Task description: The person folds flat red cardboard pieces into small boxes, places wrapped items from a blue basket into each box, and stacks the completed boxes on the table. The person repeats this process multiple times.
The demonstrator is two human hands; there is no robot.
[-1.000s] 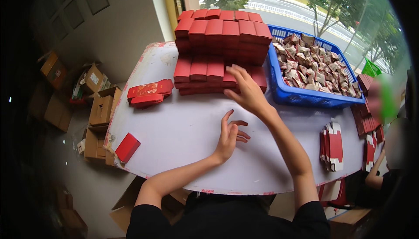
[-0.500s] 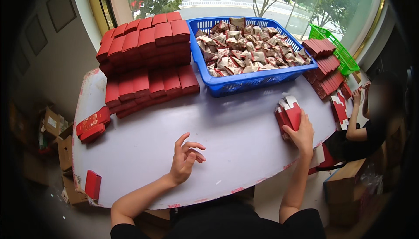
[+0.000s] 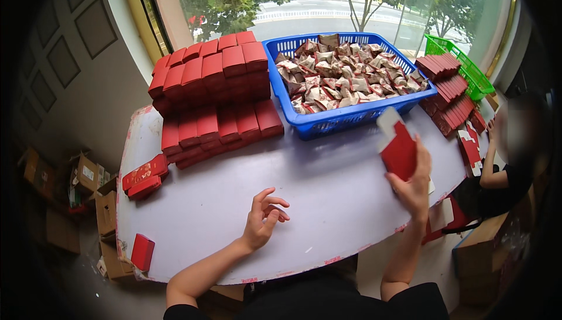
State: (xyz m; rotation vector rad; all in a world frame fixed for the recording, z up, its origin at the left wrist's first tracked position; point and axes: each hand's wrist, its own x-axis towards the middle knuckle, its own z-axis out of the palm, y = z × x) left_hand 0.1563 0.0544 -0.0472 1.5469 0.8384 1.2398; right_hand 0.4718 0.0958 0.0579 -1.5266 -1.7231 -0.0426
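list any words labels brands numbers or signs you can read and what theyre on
No text is clear enough to quote.
Gold-marked red box: too small.
White table, red print along its edge: too small.
Cardboard box left of it, pale label: too blurred.
Red carton in the right hand: no print visible.

A broad open stretch of white tabletop [image 3: 328, 203] lies between the left hand [image 3: 261, 225] and the red carton [image 3: 400, 154] held in the right hand [image 3: 415, 188], reaching leftward to a lone red box [image 3: 143, 252] near the edge. Ahead, stacked red boxes [image 3: 211, 86] and the blue basket [image 3: 331, 123] stand close together, barring low forward passage.
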